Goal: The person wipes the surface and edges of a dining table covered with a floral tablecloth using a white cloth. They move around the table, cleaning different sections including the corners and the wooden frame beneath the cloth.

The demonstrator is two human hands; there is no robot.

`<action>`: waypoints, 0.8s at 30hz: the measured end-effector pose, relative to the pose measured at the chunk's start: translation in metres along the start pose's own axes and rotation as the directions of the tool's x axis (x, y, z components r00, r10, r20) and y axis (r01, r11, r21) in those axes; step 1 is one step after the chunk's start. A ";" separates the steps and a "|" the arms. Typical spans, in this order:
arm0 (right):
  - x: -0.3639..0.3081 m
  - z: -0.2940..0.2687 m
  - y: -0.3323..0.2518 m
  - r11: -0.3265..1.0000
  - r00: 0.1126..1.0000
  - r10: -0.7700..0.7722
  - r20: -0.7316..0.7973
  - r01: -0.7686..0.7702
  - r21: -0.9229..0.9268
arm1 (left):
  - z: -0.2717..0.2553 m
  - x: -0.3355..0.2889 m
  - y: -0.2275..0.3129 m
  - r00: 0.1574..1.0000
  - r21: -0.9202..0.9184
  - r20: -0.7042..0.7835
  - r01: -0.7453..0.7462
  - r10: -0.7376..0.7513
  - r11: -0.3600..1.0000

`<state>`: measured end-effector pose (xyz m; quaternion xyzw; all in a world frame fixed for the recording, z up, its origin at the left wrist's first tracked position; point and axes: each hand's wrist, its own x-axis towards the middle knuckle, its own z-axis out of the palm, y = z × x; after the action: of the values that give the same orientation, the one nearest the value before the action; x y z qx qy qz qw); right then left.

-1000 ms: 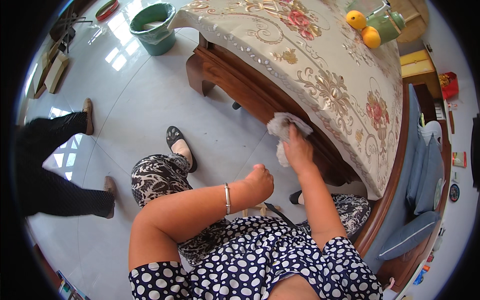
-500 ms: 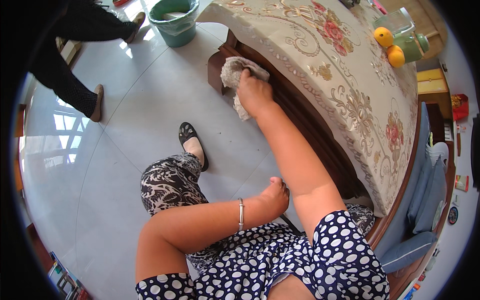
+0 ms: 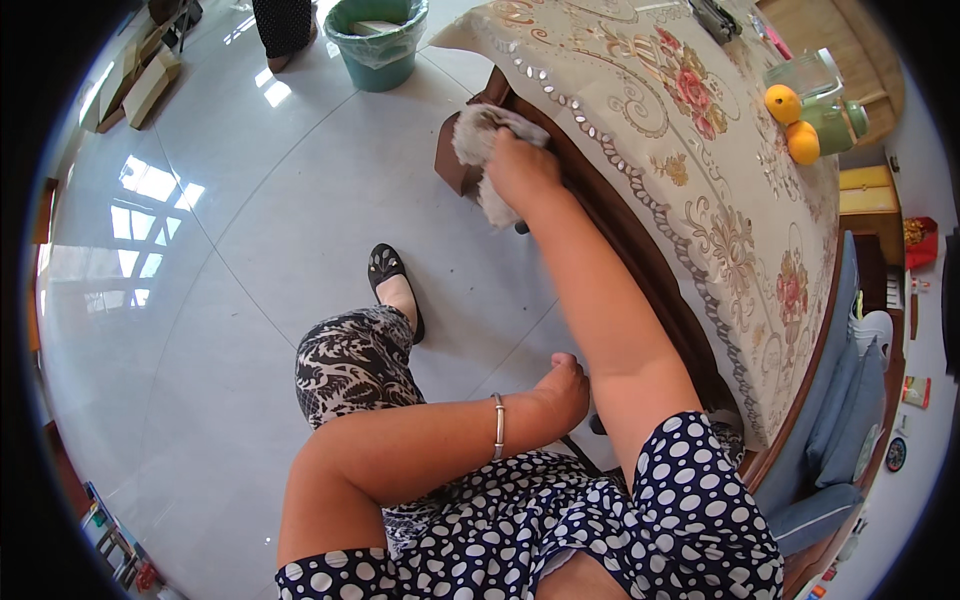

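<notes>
My right hand [image 3: 522,172] grips a whitish cleaning cloth [image 3: 477,135] against the dark brown wooden side [image 3: 590,205] of the table, close to its corner. Part of the cloth hangs down below my fingers. My left hand [image 3: 562,398], with a silver bracelet [image 3: 498,425] on its wrist, is held in front of my body beside my right forearm. Its fingers are curled in, and whatever they may hold is hidden. Over the table lies a cream tablecloth [image 3: 640,130] with red flowers and a scalloped edge.
A green bucket [image 3: 385,72] with a plastic liner stands past the table corner. Another person's leg [image 3: 280,30] is at the far left. Oranges [image 3: 783,103] and glass jars [image 3: 805,75] sit on the table. A sofa with blue cushions [image 3: 860,410] is at right.
My right hand and the cloth show a small shift along the wood. The other person has stepped away, mostly out of view. The view has turned slightly; my left hand stays curled.
</notes>
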<state>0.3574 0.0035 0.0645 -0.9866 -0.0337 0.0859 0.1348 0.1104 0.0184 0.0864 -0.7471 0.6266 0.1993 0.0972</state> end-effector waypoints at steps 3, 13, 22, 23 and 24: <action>-0.056 -0.003 0.034 0.997 0.998 0.068 0.014 -0.068 -0.045 | -0.003 -0.003 0.002 1.000 -0.079 0.014 -0.025 0.026 0.997; -0.290 0.006 0.181 0.917 0.939 0.320 -0.125 -0.340 -0.207 | -0.002 -0.009 0.007 0.995 -0.003 -0.002 -0.105 0.105 0.995; -0.335 0.022 0.215 0.881 0.876 0.431 -0.215 -0.460 -0.112 | 0.006 -0.001 0.015 0.993 -0.023 0.043 -0.113 0.114 0.993; -0.325 0.022 0.209 0.887 0.888 0.418 -0.194 -0.445 -0.123 | 0.009 -0.001 0.015 0.993 -0.033 0.049 -0.110 0.112 0.993; -0.312 0.019 0.197 0.893 0.898 0.405 -0.174 -0.429 -0.135 | 0.010 -0.001 0.016 0.992 -0.044 0.052 -0.109 0.111 0.993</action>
<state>0.0556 -0.2090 0.0428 -0.9821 0.1817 0.0399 0.0304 0.0933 0.0202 0.0791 -0.7076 0.6598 0.2373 0.0877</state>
